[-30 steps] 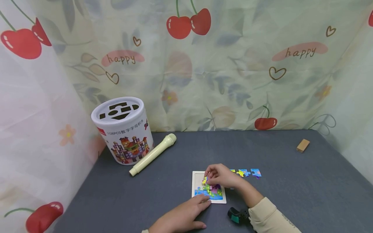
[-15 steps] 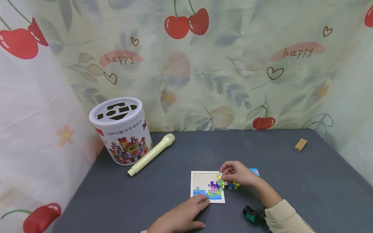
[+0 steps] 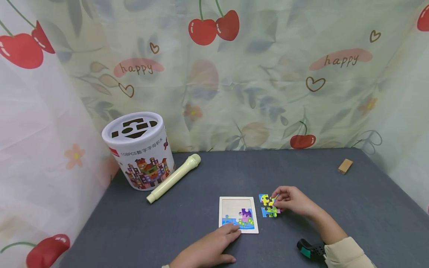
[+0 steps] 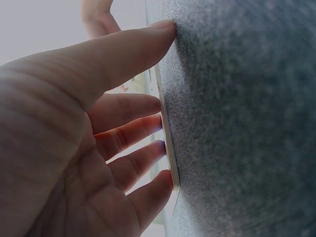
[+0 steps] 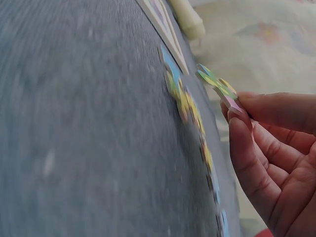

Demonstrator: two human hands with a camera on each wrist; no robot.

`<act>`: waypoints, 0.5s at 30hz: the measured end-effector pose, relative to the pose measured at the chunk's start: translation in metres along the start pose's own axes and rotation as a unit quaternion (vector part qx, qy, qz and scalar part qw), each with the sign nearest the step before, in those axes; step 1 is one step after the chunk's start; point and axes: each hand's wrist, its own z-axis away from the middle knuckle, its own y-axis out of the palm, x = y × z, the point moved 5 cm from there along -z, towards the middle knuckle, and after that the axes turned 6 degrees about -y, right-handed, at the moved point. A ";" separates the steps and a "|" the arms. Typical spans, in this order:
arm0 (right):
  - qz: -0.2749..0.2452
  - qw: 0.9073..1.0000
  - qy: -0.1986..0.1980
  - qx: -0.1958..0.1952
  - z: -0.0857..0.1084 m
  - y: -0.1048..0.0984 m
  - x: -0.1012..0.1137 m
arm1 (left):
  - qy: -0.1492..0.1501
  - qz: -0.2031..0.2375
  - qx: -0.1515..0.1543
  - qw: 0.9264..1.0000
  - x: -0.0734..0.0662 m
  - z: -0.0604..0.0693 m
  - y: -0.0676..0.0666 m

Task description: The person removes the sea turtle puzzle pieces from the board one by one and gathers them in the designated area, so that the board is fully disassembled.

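Observation:
A small wooden puzzle tray [image 3: 231, 206] lies on the table, with blue water pieces along its bottom and a purple piece [image 3: 246, 213] at its right. My left hand [image 3: 211, 245] rests its fingertips on the tray's near edge, thumb on the table; the left wrist view shows these extended fingers [image 4: 133, 106] against the rim. Right of the tray, my right hand [image 3: 295, 201] pinches a green, yellow and pink puzzle piece [image 5: 217, 85] between thumb and fingers, above the table. Loose yellow and blue pieces [image 3: 264, 200] lie beside and beneath it, partly hidden by the fingers.
Behind on the left stands a white block bucket [image 3: 139, 152] with a cut-out lid. A cream-coloured stick [image 3: 174, 178] with a knobbed end leans beside it. One wooden block [image 3: 345, 166] lies far right. Near the right sleeve is a black strap-like device [image 3: 306, 248].
My right hand has moved right, from over the tray to the loose pieces beside it, carrying the green puzzle piece out. The left hand has stayed on the tray's near edge.

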 end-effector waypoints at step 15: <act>-0.006 1.000 -0.012 0.009 0.013 -0.014 -0.018 | -0.004 0.008 0.011 1.000 0.001 -0.001 0.001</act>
